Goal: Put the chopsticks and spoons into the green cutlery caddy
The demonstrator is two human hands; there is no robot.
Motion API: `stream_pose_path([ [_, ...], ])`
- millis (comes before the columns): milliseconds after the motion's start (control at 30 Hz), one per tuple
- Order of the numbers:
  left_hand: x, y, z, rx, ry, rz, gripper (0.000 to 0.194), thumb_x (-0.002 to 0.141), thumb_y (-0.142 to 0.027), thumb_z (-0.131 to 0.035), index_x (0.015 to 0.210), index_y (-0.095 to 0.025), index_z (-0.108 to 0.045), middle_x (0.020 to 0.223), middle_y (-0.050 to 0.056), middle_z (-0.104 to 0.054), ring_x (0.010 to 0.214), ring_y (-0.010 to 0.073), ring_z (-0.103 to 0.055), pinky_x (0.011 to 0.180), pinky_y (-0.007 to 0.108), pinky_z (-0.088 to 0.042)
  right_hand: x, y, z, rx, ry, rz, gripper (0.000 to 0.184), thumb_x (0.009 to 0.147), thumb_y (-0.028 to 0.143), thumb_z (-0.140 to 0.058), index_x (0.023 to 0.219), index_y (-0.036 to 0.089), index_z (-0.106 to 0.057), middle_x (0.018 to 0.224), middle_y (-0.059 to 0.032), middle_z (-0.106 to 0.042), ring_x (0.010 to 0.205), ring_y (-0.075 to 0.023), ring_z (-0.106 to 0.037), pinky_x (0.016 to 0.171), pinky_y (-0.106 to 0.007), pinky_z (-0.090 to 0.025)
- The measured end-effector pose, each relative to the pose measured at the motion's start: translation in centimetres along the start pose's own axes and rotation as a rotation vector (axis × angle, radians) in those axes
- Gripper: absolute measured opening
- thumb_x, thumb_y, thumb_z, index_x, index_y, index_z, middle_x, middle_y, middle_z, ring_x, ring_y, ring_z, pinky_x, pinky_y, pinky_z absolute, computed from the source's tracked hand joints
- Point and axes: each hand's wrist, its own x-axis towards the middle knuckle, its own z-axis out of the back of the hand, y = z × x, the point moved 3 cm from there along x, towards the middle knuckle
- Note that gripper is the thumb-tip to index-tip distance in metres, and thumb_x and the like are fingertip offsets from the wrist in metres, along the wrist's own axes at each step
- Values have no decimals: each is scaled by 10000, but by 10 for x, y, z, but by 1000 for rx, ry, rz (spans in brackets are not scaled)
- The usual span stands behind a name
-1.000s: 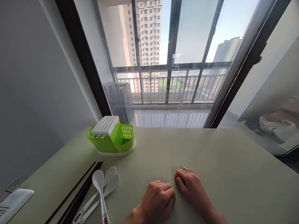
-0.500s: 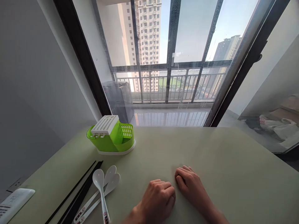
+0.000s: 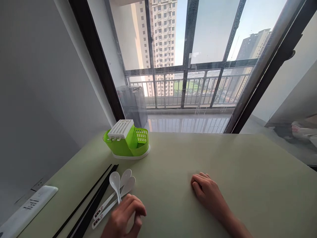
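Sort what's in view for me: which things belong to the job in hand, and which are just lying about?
Likely part of the job:
three white spoons, one partly hidden by the left hand
black sticks beside the spoons, probably
green caddy, perhaps

Seemingly just lying about:
white slab, far left
grey unit in the background

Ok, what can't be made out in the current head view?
All in the head view:
Top spoon: handle end hidden by the left hand.
Right hand: palm hidden, turned down.
Black chopsticks: near ends cut off by the bottom edge.
White object: lower-left end cut off by the frame; print too small to read.
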Motion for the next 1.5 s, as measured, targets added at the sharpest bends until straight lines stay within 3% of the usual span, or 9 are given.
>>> stream_pose_path([
  [100, -19, 28, 42, 160, -234, 371, 211, 926, -414, -468, 933, -265, -617, 1025, 32, -670, 910, 207, -639, 567, 239, -484, 0, 0, 1, 16, 3, -11, 281, 940, 198, -378, 671, 229, -452, 680, 21, -581, 716, -169, -519, 851, -329, -378],
  [167, -33, 52, 60, 261, -324, 521, 324, 862, -530, -511, 1023, -271, -621, 1129, 50, -667, 1000, 254, -636, 539, 261, -502, 0, 1, 1, 25, 3, -18, 282, 938, 202, -375, 668, 228, -453, 676, 19, -575, 719, -171, -518, 873, -342, -373],
  [267, -50, 81, 77, 372, -328, 576, 488, 797, -598, -514, 1115, -238, -599, 1208, 100, -654, 1161, 330, -589, 748, 385, -577, 0, 3, 2, 35, 4, -16, 282, 933, 202, -373, 668, 230, -468, 680, 10, -586, 731, -181, -523, 860, -350, -372],
  [367, -60, 96, 85, 442, -275, 627, 596, 772, -619, -495, 1191, -202, -576, 1259, 146, -645, 1247, 378, -553, 996, 520, -503, 0, 4, 3, 33, -13, -7, 284, 924, 194, -381, 667, 233, -495, 688, 1, -604, 739, -188, -530, 830, -344, -377],
  [533, -68, 102, 88, 439, -209, 722, 754, 787, -662, -459, 1355, -167, -492, 1375, 166, -588, 1313, 394, -516, 1044, 528, -480, 0, 4, 5, 22, -24, 0, 285, 915, 187, -394, 662, 235, -518, 690, 7, -622, 736, -184, -541, 784, -317, -378],
  [733, -72, 123, 83, 438, -228, 793, 906, 768, -717, -482, 1443, -119, -393, 1434, 201, -536, 1319, 407, -516, 1046, 537, -474, -1, 3, 4, 33, -18, 21, 275, 917, 187, -383, 681, 235, -516, 705, 13, -635, 744, -181, -551, 804, -320, -383],
  [1067, -60, 105, 90, 381, -196, 883, 895, 745, -730, -448, 1424, -148, -415, 1444, 160, -554, 1294, 408, -541, 993, 559, -508, -1, 6, 6, 27, -20, 17, 282, 923, 184, -387, 684, 233, -530, 716, 12, -643, 748, -177, -554, 787, -313, -376],
  [1300, -65, 115, 90, 411, -214, 824, 808, 770, -686, -500, 1395, -175, -447, 1410, 138, -591, 1296, 393, -542, 1009, 541, -500, 0, 3, 6, 33, -26, 26, 269, 913, 182, -407, 685, 235, -540, 717, 15, -651, 743, -174, -549, 802, -318, -385],
  [1500, -67, 124, 97, 467, -188, 834, 696, 801, -661, -518, 1345, -228, -489, 1319, 102, -654, 1174, 374, -629, 905, 496, -542, -1, 3, 7, 60, -12, 0, 274, 912, 202, -388, 685, 240, -536, 719, 15, -650, 749, -179, -559, 845, -331, -395],
])
